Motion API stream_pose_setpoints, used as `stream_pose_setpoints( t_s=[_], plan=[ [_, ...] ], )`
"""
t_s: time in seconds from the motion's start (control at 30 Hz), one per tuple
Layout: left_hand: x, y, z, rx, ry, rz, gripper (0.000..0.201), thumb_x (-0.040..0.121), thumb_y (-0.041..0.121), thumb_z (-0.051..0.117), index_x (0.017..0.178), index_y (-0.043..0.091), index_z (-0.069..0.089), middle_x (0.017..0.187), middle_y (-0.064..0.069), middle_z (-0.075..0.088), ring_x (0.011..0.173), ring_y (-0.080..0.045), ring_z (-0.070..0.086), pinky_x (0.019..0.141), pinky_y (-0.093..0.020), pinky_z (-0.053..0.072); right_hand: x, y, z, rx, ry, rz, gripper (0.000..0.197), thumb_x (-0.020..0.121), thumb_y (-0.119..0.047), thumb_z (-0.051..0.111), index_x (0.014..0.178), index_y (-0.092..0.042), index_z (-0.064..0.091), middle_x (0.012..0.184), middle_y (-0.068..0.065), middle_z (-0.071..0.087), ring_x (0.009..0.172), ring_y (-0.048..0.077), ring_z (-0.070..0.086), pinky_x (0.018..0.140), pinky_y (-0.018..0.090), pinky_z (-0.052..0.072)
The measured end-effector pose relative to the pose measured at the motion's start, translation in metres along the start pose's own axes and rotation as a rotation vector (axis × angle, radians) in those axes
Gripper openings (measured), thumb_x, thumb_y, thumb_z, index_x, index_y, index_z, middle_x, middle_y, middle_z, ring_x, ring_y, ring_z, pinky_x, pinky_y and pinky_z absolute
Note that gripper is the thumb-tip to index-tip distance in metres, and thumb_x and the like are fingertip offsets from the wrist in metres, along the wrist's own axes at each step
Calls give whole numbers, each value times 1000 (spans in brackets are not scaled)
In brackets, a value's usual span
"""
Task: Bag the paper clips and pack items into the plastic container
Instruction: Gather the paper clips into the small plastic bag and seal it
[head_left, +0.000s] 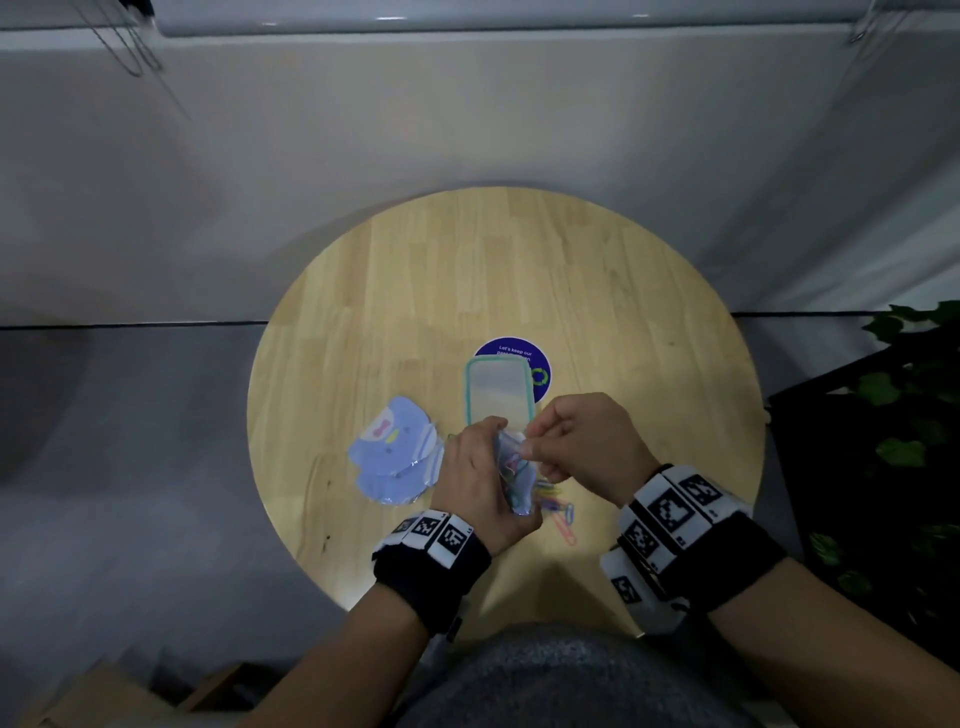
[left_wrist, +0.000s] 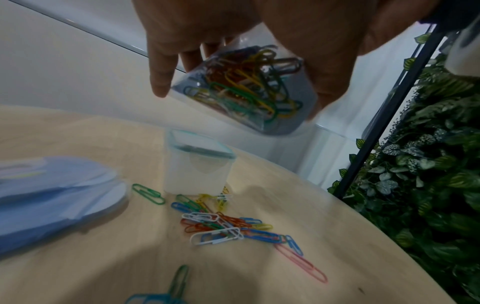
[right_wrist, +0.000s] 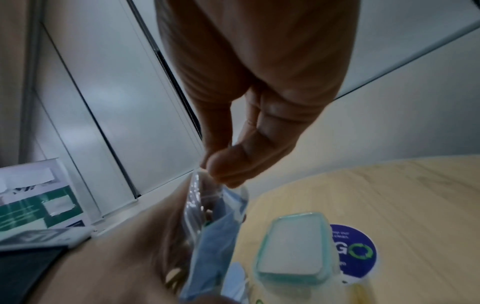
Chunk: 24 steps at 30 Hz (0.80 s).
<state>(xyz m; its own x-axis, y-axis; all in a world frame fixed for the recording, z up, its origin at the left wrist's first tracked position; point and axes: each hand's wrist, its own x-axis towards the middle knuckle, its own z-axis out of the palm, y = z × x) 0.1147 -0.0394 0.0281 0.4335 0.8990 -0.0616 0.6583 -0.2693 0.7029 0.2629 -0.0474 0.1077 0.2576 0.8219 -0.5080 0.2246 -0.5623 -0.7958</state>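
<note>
A small clear plastic bag (head_left: 515, 480) partly filled with coloured paper clips (left_wrist: 246, 86) hangs above the table's near side. My left hand (head_left: 475, 467) grips the bag's side, fingers curled round it. My right hand (head_left: 535, 441) pinches the bag's top edge (right_wrist: 200, 191) between thumb and forefinger. Several loose paper clips (left_wrist: 223, 224) lie on the wood under the bag. The plastic container (head_left: 498, 395), white with a teal rim, stands just beyond my hands. In the right wrist view the container (right_wrist: 293, 246) looks closed by its lid.
A stack of blue animal-shaped note pads (head_left: 395, 452) lies left of the hands. A round blue sticker (head_left: 540, 358) shows behind the container on the round wooden table (head_left: 519, 270). A leafy plant on a black rack (head_left: 883, 415) stands off the table's right edge.
</note>
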Motion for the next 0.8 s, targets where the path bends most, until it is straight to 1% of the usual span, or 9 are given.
stream_pose_setpoints(
  t_s=[0.1, 0.2, 0.3, 0.37, 0.4, 0.47, 0.57, 0.67, 0.8],
  plan=[
    [1, 6, 3, -41, 23, -29, 83, 55, 30, 78, 124, 19, 32, 108, -1, 49, 97, -18, 52, 81, -23, 42, 1, -5, 10, -187, -35, -116, 18, 81, -5, 59, 93, -7, 72, 81, 6, 71, 79, 20, 67, 77, 32, 57],
    [5, 6, 0, -111, 36, -121, 78, 55, 21, 81, 121, 11, 40, 98, 8, 49, 87, -8, 50, 69, -9, 36, -2, -8, 16, -131, -95, -119, 25, 84, 0, 50, 95, -11, 70, 96, 9, 71, 90, 20, 67, 80, 29, 54],
    [4, -7, -6, -79, 53, -179, 79, 50, 27, 80, 117, 14, 42, 96, 7, 50, 86, -9, 50, 75, -17, 41, 14, 2, 6, 85, 43, -10, 22, 82, 2, 50, 84, -16, 63, 86, 12, 72, 73, 23, 68, 64, 29, 53],
    [-2, -11, -14, -57, 96, -161, 70, 51, 21, 83, 109, 12, 46, 90, 5, 45, 80, -6, 40, 71, -19, 37, 37, 22, -2, -82, 142, -17, 20, 81, -2, 52, 83, -17, 66, 86, 9, 72, 75, 24, 67, 68, 32, 54],
    [-5, -11, -19, -48, 115, -138, 65, 51, 18, 83, 105, 9, 48, 87, 2, 45, 79, -7, 37, 67, -19, 35, 46, 32, -3, -243, 108, -30, 22, 81, -3, 53, 83, -17, 69, 89, 8, 72, 81, 26, 67, 76, 35, 55],
    [-12, -11, -26, -17, 116, -113, 61, 52, 17, 84, 102, 8, 49, 84, 3, 42, 77, -8, 36, 67, -20, 35, 57, 45, 5, -525, -83, -50, 27, 82, -3, 52, 88, -16, 74, 100, 8, 72, 95, 26, 65, 88, 33, 51],
    [-19, -20, -25, -2, 94, -106, 68, 51, 20, 83, 103, 27, 39, 82, 17, 35, 79, -8, 39, 72, -19, 36, 68, 52, 22, -684, -248, -38, 33, 84, -3, 48, 104, -16, 72, 115, 7, 69, 108, 25, 61, 95, 32, 48],
    [-24, -29, -22, 39, 40, -149, 74, 51, 27, 80, 111, 24, 36, 92, 9, 38, 90, -14, 45, 74, -23, 38, 83, 50, 28, -647, -229, -25, 34, 87, -3, 47, 109, -16, 70, 121, 9, 66, 112, 28, 59, 99, 34, 47],
    [-29, -38, -22, 71, -6, -191, 87, 54, 34, 81, 127, 16, 36, 112, -3, 46, 105, -21, 45, 83, -23, 36, 109, 57, 19, -637, -85, -21, 33, 83, 0, 49, 106, -13, 70, 118, 12, 66, 106, 31, 60, 90, 32, 48]
  ],
)
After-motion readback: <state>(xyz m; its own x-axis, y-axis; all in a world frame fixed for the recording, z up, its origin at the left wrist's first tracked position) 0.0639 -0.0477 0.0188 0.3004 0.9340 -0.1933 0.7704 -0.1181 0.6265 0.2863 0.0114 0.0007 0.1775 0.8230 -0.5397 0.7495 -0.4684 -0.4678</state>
